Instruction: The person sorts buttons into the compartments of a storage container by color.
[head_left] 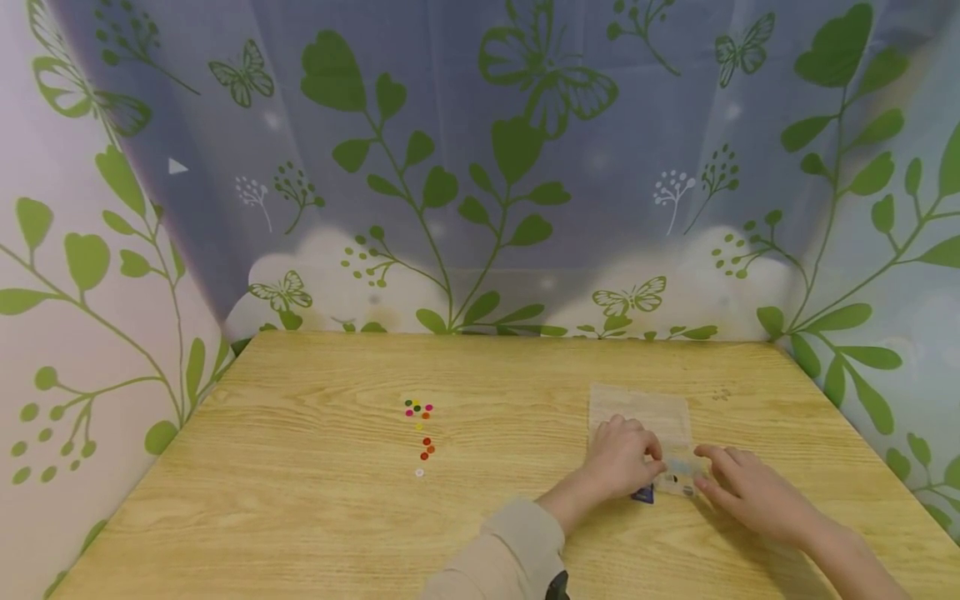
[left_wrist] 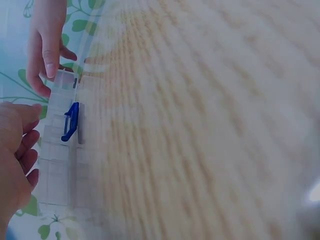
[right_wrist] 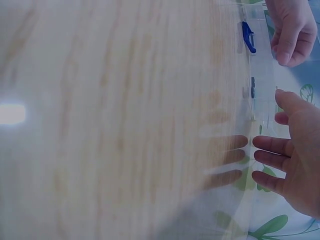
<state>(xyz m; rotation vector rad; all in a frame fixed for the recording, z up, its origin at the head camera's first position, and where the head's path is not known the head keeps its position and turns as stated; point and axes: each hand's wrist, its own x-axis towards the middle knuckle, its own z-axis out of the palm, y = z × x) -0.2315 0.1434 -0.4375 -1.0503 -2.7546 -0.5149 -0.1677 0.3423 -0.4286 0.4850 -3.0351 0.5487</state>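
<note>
A clear plastic compartment box (head_left: 637,406) with a blue latch (left_wrist: 71,122) at its front lies on the right half of the table. My left hand (head_left: 622,454) hovers over the box with fingers curled and thumb near the index finger; whether a small thing is between the fingertips cannot be seen. At the box's right end is my right hand (head_left: 757,492), its fingers loosely extended and its fingertips close to the edge. A few small dark pieces (head_left: 675,479) sit in the front right compartments. The left hand covers the middle of the box.
Several small coloured discs (head_left: 417,408), like buttons, lie left of centre on the wooden table (head_left: 315,500). Nearer me is a white disc (head_left: 419,472). Faint small clear pieces (head_left: 722,394) lie behind the box at right. A patterned curtain (head_left: 450,167) encloses the table.
</note>
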